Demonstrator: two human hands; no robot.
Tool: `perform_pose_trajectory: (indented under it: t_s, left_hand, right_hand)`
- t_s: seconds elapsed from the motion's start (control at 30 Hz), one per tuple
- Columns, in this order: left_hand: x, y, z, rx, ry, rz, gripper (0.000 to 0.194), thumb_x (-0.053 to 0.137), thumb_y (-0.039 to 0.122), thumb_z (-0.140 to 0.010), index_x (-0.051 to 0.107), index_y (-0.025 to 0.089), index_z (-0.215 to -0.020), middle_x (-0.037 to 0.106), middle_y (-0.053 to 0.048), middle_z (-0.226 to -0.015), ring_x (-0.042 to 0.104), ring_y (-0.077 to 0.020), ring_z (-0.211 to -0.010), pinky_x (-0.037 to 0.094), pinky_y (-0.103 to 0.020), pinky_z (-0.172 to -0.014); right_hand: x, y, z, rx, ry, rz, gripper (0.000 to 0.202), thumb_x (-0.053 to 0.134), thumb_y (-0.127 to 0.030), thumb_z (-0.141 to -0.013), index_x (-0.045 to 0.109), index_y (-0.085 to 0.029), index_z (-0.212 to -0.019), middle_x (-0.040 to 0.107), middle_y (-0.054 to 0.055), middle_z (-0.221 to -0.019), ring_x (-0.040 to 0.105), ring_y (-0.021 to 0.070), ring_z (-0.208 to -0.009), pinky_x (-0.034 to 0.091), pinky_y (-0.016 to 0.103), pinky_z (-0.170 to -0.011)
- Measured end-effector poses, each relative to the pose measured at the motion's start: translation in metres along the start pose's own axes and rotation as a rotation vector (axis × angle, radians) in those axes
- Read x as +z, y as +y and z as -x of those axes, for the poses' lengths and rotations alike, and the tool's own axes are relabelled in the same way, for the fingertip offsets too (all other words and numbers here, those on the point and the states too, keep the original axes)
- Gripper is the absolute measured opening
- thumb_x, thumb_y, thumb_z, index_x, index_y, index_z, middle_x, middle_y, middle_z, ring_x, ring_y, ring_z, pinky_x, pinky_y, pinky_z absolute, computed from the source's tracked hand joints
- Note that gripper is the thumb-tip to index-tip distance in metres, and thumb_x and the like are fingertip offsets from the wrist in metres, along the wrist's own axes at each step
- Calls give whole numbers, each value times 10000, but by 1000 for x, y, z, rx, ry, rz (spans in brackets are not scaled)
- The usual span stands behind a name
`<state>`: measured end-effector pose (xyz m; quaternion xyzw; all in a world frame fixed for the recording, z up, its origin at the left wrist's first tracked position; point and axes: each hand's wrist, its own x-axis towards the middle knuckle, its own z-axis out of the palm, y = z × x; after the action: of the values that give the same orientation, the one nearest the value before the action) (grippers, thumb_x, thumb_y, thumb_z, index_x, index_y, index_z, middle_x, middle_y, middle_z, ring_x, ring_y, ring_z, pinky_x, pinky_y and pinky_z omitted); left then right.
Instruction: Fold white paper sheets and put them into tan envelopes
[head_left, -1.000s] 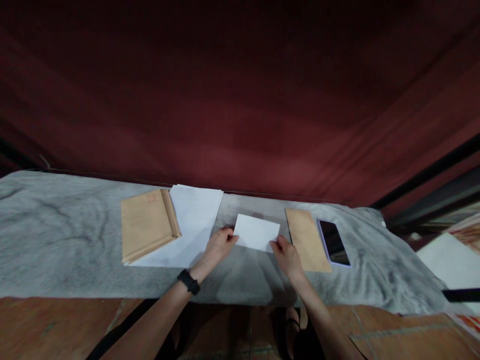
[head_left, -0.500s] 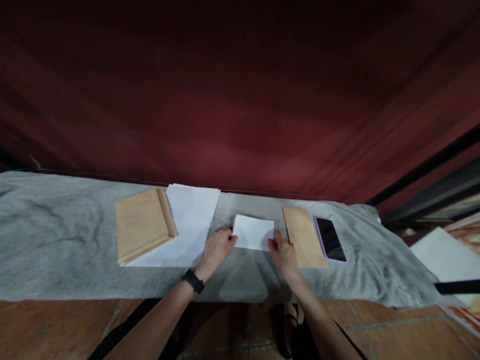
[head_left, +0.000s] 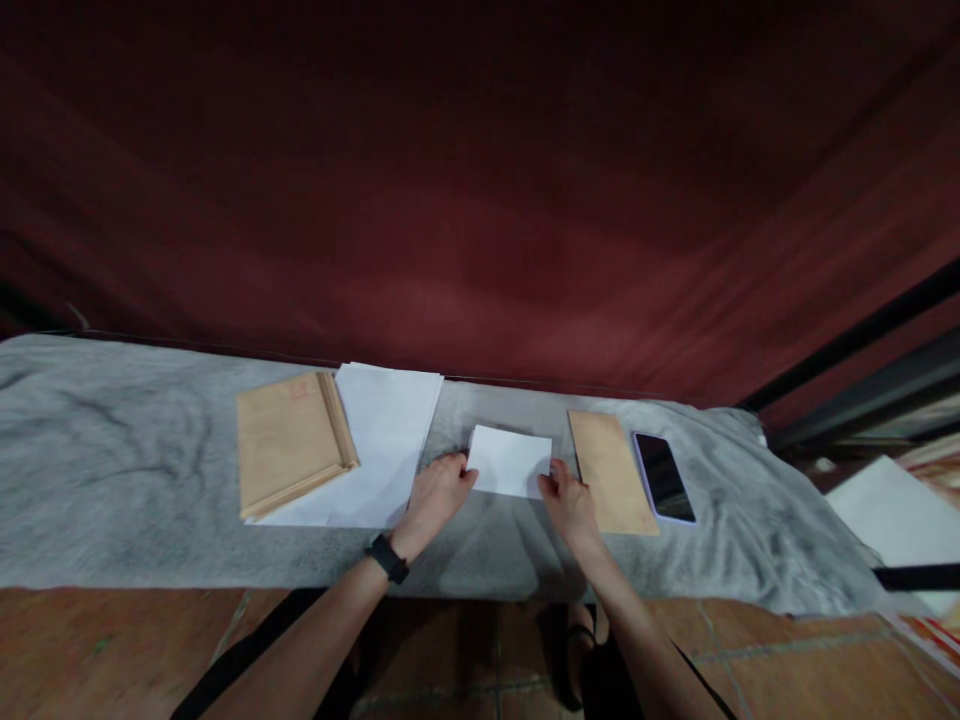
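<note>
A folded sheet of white paper (head_left: 510, 461) lies between my hands at the middle of the cloth-covered table. My left hand (head_left: 441, 492), with a black watch on its wrist, pinches the paper's left edge. At the right edge, my right hand (head_left: 568, 500) grips the paper between thumb and fingers. Just right of that hand lies a single brown envelope (head_left: 611, 470). To the left of my left hand is a stack of white paper sheets (head_left: 390, 430), partly covered by a pile of brown envelopes (head_left: 289, 440).
A phone (head_left: 664, 478) in a light purple case lies right of the single envelope. Grey cloth (head_left: 135, 460) covers the long narrow table. Behind it hangs a dark red curtain (head_left: 480, 220). White board-like material (head_left: 896, 510) and dark bars stand at the far right.
The view has shifted very slightly. Both hands stay at the edges of the folded paper, with no clear movement of the objects.
</note>
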<state>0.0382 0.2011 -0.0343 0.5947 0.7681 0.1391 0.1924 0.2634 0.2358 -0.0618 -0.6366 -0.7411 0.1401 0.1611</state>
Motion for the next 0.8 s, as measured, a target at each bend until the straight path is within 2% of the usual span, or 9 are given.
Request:
perform_pose_trajectory:
  t_s: [0.1, 0.23, 0.37, 0.5, 0.6, 0.67, 0.73, 0.8]
  left_hand:
    - [1, -3, -3, 34, 22, 81, 121, 602, 246, -887, 672, 191, -805, 718, -71, -851, 678, -233, -834, 453, -311, -735]
    - [-1, -7, -12, 82, 71, 239, 72, 619, 193, -857, 656, 191, -795, 698, -39, -835, 647, -198, -794, 449, -290, -734]
    - [0, -14, -20, 98, 107, 430, 74, 616, 142, -817, 675, 185, -830, 694, -13, -806, 631, -175, -759, 464, -274, -717]
    - [6, -19, -23, 96, 140, 621, 129, 606, 140, -781, 695, 176, -867, 697, -8, -792, 638, -177, -748, 492, -281, -719]
    - [10, -19, -23, 96, 148, 744, 110, 611, 165, -758, 689, 182, -834, 703, -5, -789, 661, -187, -775, 515, -298, -759]
    - [8, -17, -22, 94, 155, 806, 126, 622, 187, -748, 688, 189, -855, 721, -13, -851, 678, -197, -830, 523, -315, -811]
    - [3, -14, -19, 89, 157, 897, 180, 658, 241, -755, 698, 198, -925, 735, -29, -952, 683, -214, -921, 513, -342, -888]
    - [-3, -10, -17, 86, 135, 1035, 274, 709, 313, -761, 702, 209, -1014, 731, -51, -1076, 664, -240, -1045, 476, -374, -980]
  right_hand:
    - [0, 2, -2, -11, 27, -103, 272, 473, -334, -941, 639, -215, -1121, 740, 40, -855, 706, 204, -791, 472, 295, -779]
    - [-4, 6, -7, -60, 20, -393, 238, 483, -390, -903, 644, -215, -927, 712, 28, -776, 663, 196, -717, 481, 286, -677]
    - [-8, 6, -9, -145, -46, -661, 282, 523, -394, -885, 679, -196, -1013, 754, 62, -939, 687, 213, -837, 531, 313, -731]
    - [-12, -1, -1, -205, -81, -675, 301, 586, -380, -886, 716, -197, -1086, 769, 78, -1032, 707, 248, -967, 552, 372, -859]
    - [-16, -9, 7, -317, -189, -665, 333, 582, -311, -896, 709, -267, -1201, 740, 43, -1193, 681, 240, -1118, 524, 386, -985]
    - [-20, -13, 10, -366, -237, -700, 348, 589, -283, -888, 711, -311, -1213, 725, 9, -1232, 664, 228, -1165, 512, 379, -1021]
    - [-24, -14, 11, -326, -201, -797, 313, 615, -302, -879, 737, -309, -1167, 741, 1, -1194, 675, 231, -1142, 518, 380, -1015]
    - [-27, -15, 10, -194, -130, -944, 258, 648, -358, -874, 767, -268, -1085, 771, 14, -1094, 700, 240, -1068, 533, 388, -986]
